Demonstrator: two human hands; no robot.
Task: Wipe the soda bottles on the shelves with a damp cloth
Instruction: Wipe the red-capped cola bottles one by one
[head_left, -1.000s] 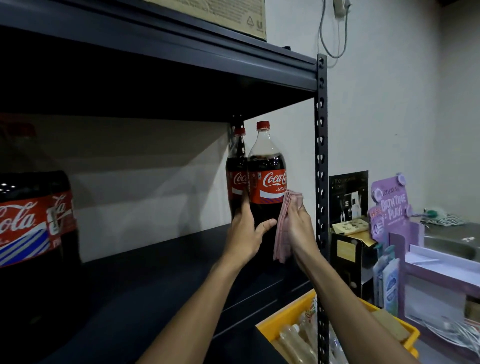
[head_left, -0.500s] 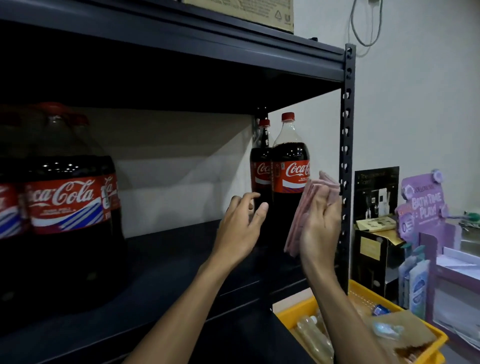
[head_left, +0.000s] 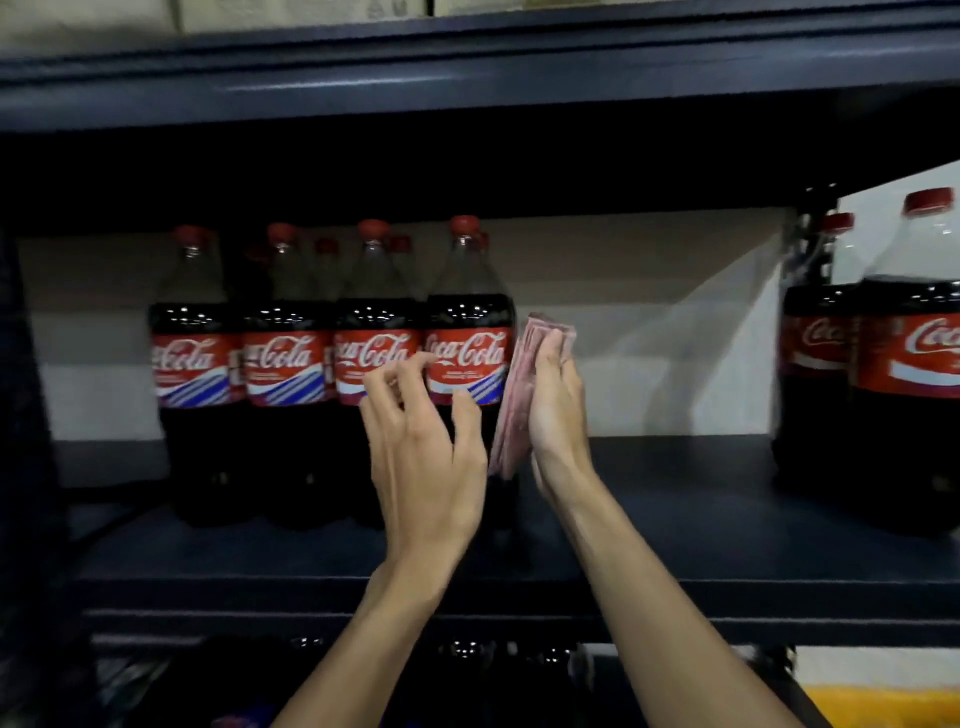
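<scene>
Head view: right hand (head_left: 558, 415) grips folded cloth (head_left: 519, 395) just beside the end bottle (head_left: 467, 364); left hand (head_left: 421, 452), fingers apart and empty, before it. That bottle and its three neighbours (head_left: 285, 364) judged unwiped; cloth contact unconfirmed.

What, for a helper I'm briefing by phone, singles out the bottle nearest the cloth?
Look at the dark metal shelf, at the front row of four cola bottles on its left side. It is the bottle at the right end of that row, beside the pink cloth in the right hand. Unlike its neighbours, it has bare shelf on its right.
</scene>
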